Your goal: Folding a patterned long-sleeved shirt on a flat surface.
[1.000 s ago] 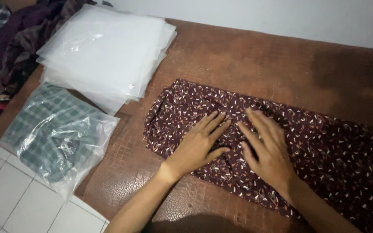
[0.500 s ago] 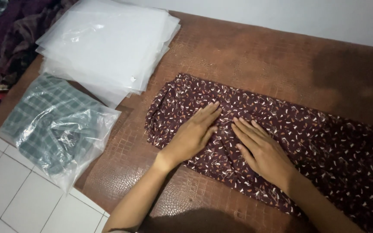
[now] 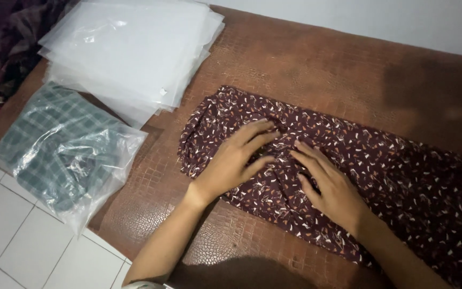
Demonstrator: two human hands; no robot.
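A dark maroon garment (image 3: 386, 171) with small white and orange flecks lies folded in a long strip across the brown textured tabletop (image 3: 316, 69). My left hand (image 3: 236, 158) presses flat on its left end, fingers spread and pointing up to the right. Just beside it, my right hand (image 3: 330, 187) rests flat on the cloth, fingers pointing up to the left toward the left hand's fingertips. Neither hand grips anything.
A stack of clear plastic bags (image 3: 135, 48) lies at the table's far left. A green checked garment sealed in a clear bag (image 3: 65, 150) sits at the left edge, overhanging the white tiled floor (image 3: 12, 241). Dark clothes (image 3: 1, 48) are piled beyond the table's left corner.
Both hands have slid closer together on the garment, the right hand moving left toward the left hand. The view has shifted slightly.
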